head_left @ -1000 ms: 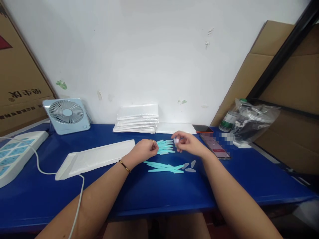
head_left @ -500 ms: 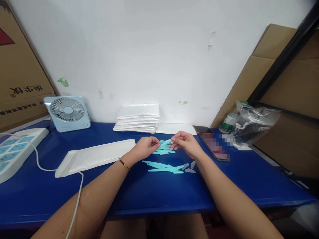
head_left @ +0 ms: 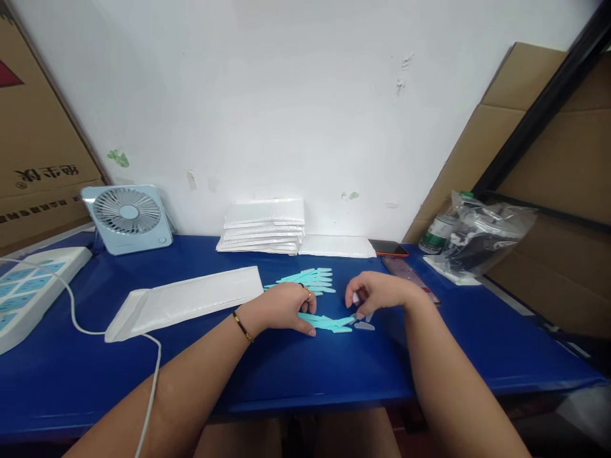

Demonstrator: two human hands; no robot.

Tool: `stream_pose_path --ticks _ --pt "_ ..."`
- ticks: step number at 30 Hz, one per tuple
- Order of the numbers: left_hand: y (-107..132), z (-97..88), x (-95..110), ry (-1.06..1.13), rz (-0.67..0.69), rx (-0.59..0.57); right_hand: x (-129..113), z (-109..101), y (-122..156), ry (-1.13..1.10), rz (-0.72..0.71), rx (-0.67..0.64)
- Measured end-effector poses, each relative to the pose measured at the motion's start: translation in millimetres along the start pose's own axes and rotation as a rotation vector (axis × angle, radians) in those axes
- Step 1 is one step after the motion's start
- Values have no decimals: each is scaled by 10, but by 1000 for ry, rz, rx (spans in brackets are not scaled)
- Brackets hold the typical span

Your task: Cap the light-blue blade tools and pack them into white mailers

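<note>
My left hand [head_left: 285,308] rests low on the blue table [head_left: 305,369], wearing a ring and a thin bracelet. Its thumb and fingertips close on a stick in the near pile of teal plastic sticks [head_left: 331,323]. My right hand [head_left: 378,294] hangs curled just right of that pile, its fingertips pinching at the small clear caps [head_left: 365,326] lying there. A second, fanned pile of teal sticks [head_left: 312,277] lies just beyond both hands, untouched.
A white padded envelope [head_left: 186,302] lies left of my hands, and a stack of them [head_left: 263,227] stands by the wall. Further left are a small fan [head_left: 128,218], a white power strip [head_left: 28,286] and its cable [head_left: 86,324]. Phones [head_left: 405,270] and a plastic bag [head_left: 482,232] lie right.
Both hands left the far pile of sticks and came down toward me onto the near pile and the caps. The stick they held together now lies on the far pile.
</note>
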State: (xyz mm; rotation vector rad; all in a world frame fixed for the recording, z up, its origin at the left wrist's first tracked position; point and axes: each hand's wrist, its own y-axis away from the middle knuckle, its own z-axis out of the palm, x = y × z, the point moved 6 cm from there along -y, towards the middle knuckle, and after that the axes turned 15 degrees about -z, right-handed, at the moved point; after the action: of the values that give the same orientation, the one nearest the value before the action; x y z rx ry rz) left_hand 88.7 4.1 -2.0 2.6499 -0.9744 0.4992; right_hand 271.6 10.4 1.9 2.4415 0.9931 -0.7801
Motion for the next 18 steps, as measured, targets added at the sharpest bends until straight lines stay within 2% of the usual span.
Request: stream_pose_path --ticks 2,5,10,14,18 --pt "1 7 -3 -8 -27 -4 19 65 -43 53 16 -49" --pt "-11 1 -36 43 -62 -20 44 91 -86 94 28 -33" --pt "-47 -41 -132 132 -113 -2 94 -34 -38 0 70 158" --pt "-70 -132 -226 191 -141 101 101 -164 32 -114 45 317" --pt "-80 -230 -349 300 -204 193 90 -192 63 -174 10 320"
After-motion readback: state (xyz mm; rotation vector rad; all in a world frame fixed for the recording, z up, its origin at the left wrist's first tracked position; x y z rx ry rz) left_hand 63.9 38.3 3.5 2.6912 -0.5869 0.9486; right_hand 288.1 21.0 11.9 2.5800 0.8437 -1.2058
